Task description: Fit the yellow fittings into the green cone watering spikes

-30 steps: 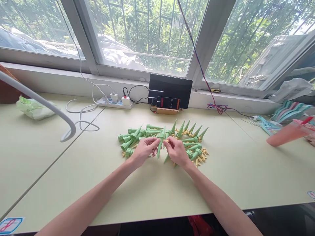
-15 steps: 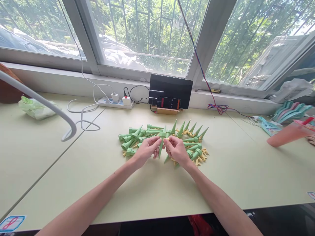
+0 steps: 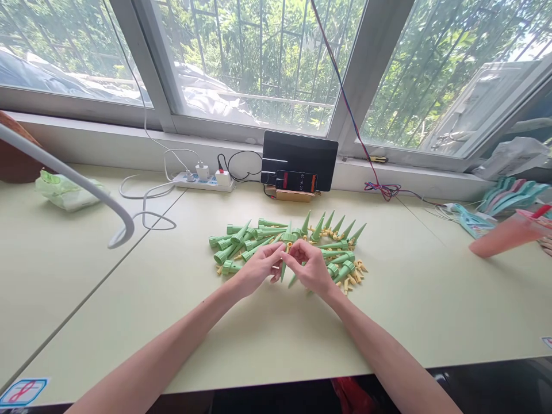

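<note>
A pile of green cone-shaped plastic spikes [image 3: 241,241] and small yellow valve pieces [image 3: 351,276] lies on the pale green table [image 3: 267,333]. Both my hands meet in front of the pile. My left hand [image 3: 257,269] pinches one green spike [image 3: 283,270], whose tip points down toward me. My right hand [image 3: 309,267] has its fingers closed on a small yellow piece [image 3: 288,245] at the spike's top end. More spikes stand tip-up just behind my hands [image 3: 317,227].
A tablet [image 3: 299,160] and a phone [image 3: 295,181] lean on a stand at the sill, beside a power strip [image 3: 202,180] with cables. A white lamp arm [image 3: 73,178] curves in at left. Another person's forearm [image 3: 504,237] rests at the right edge near teal and pink items [image 3: 506,195].
My hands have drawn closer together and a little lower, and the green spike between them has shifted down with the yellow piece at its top.
</note>
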Tool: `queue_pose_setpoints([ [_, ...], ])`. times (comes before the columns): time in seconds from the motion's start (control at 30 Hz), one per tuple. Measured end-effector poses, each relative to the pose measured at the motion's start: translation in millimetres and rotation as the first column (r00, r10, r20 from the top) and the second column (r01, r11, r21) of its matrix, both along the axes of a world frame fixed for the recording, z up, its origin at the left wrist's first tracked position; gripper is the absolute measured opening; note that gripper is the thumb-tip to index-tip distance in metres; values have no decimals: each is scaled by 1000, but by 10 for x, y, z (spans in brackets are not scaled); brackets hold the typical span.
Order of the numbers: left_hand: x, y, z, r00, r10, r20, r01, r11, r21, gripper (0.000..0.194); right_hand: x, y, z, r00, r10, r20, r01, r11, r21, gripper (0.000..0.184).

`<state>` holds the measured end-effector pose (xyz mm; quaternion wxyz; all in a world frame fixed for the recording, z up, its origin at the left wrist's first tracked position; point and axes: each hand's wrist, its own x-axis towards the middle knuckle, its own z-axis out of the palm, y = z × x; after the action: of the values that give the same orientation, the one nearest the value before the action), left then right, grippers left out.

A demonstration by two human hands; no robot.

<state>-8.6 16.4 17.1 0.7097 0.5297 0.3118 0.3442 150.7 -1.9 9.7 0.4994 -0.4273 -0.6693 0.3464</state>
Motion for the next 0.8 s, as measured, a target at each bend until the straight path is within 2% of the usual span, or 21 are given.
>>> queue_pose_setpoints([
  [0.33,30,-41,14,1000,15,5,-15,1000,-10,41,-24,-21,-9,998,-64,-18,64,998,11,25],
  [0.8,31,-36,-21,1000,-2,31,2,1000,-5,38,-29,-31,-3,999,-45,18,44,998,53,20],
])
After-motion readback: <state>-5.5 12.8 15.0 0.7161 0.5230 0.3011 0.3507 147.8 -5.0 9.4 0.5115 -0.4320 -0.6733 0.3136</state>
